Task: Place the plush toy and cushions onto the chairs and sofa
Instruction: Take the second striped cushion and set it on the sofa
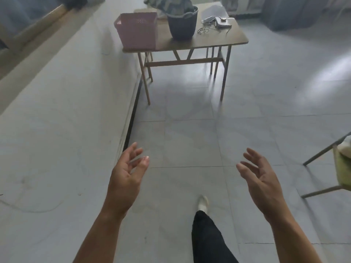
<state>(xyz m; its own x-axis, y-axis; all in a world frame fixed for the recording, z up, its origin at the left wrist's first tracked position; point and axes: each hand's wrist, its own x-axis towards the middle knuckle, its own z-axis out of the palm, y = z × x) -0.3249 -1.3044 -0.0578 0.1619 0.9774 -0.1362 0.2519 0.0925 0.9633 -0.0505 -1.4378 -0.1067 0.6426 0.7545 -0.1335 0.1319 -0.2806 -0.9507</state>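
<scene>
dim, soft daylight — glare patches on floor (190, 141) | blurred throughout

Both hands hang empty with fingers loosely spread, the left hand (126, 174) at seven o'clock and the right hand (260, 177) at five, while a brown table (218, 39) at twelve carries a pink basket (137, 31) beside a dark bucket (182, 25) stuffed with patterned fabric (169, 4).

chair (341, 168) cut off at right edge, small tabletop items (218, 21) blurred

Bare floor (190, 133) open ahead; table (218, 41) beyond; chair (341, 168) at right edge.
</scene>
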